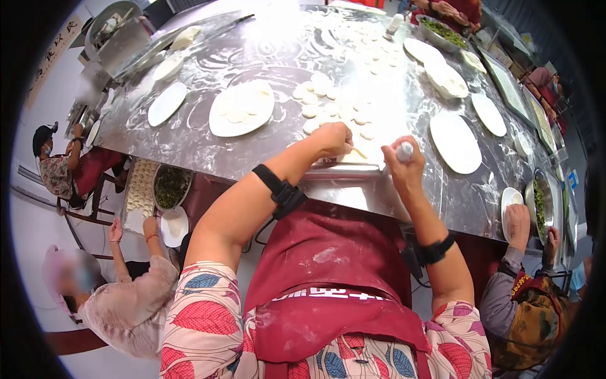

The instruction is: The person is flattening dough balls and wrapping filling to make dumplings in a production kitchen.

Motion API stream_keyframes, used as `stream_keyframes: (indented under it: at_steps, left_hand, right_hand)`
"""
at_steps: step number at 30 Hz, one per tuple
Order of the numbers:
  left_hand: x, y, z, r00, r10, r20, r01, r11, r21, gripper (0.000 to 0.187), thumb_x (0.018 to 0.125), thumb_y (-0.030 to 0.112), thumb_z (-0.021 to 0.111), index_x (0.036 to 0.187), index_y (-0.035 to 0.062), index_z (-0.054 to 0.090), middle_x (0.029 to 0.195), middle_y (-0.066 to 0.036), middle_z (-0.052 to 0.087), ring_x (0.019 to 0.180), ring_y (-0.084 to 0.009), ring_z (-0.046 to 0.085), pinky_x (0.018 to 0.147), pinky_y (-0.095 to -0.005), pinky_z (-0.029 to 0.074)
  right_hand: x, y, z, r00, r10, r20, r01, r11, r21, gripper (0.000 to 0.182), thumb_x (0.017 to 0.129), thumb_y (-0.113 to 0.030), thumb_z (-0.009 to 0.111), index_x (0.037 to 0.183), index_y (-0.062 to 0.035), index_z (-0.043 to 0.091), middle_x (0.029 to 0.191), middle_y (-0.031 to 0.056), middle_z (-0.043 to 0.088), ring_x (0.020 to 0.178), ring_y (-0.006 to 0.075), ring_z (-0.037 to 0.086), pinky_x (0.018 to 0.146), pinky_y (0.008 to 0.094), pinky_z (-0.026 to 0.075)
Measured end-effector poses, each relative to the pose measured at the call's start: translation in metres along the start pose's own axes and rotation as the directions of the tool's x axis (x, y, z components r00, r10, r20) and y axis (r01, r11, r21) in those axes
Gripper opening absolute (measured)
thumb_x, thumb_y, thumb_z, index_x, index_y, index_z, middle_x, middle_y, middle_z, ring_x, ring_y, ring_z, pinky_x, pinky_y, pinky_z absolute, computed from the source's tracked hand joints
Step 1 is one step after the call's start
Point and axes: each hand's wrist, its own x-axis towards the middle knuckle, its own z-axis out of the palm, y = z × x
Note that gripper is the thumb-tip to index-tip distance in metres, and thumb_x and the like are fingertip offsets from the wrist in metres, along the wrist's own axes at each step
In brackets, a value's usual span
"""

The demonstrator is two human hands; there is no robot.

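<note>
My left hand [334, 140] is closed at the near edge of the steel table, its fingers curled down on a pale piece of dough [358, 153]. Just to its right, my right hand [407, 165] is wrapped around a grey-white cylinder [404, 150] whose round end points up; the rest of it is hidden in the fist. Between and below the hands runs a straight, light bar-like edge [341, 170]. Beyond my left hand lie several small flattened dough rounds [322, 110], some overlapping, on the floured steel.
An oval plate with dough rounds [242, 108] stands left, and a bare white plate [456, 143] right. More plates and a bowl of green filling [442, 35] are farther back. Co-workers sit at both sides; one person's hand [517, 222] is at the right edge near another green-filled bowl [540, 202].
</note>
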Motion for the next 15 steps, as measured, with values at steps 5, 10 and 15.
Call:
stream_keyframes:
  at_steps: [5, 10, 15]
  left_hand:
    - [-0.003, -0.001, 0.001, 1.0, -0.004, -0.016, 0.005, 1.0, 0.02, 0.019, 0.079, 0.017, 0.066, 0.091, 0.0028, 0.07, 0.084, -0.017, 0.069, 0.081, -0.0271, 0.066, 0.073, -0.0369, 0.05]
    - [-0.011, 0.008, 0.001, 0.998, -0.05, -0.033, 0.051, 0.999, 0.005, 0.021, 0.079, 0.021, 0.065, 0.091, 0.0039, 0.07, 0.084, -0.016, 0.069, 0.08, -0.0281, 0.066, 0.074, -0.0371, 0.05]
    - [-0.019, -0.002, 0.023, 0.974, 0.017, -0.227, -0.03, 0.998, -0.054, 0.02, 0.074, 0.019, 0.069, 0.085, 0.0032, 0.064, 0.078, -0.014, 0.065, 0.073, -0.0256, 0.063, 0.07, -0.0352, 0.05]
  right_hand:
    - [-0.057, -0.024, -0.015, 0.998, -0.039, 0.041, 0.038, 0.999, 0.017, 0.018, 0.084, -0.008, 0.072, 0.085, -0.0053, 0.054, 0.071, -0.0004, 0.054, 0.065, 0.0063, 0.05, 0.058, 0.0224, 0.043]
    - [-0.066, -0.028, -0.015, 0.998, -0.046, 0.039, 0.044, 0.996, 0.074, 0.018, 0.083, -0.007, 0.073, 0.084, -0.0054, 0.054, 0.071, 0.0001, 0.056, 0.066, 0.0072, 0.052, 0.059, 0.0226, 0.044]
    - [-0.062, -0.024, -0.019, 0.996, 0.074, 0.056, -0.075, 0.997, 0.019, 0.018, 0.08, -0.004, 0.072, 0.083, -0.0062, 0.054, 0.072, 0.0002, 0.057, 0.064, 0.0084, 0.054, 0.058, 0.0229, 0.045]
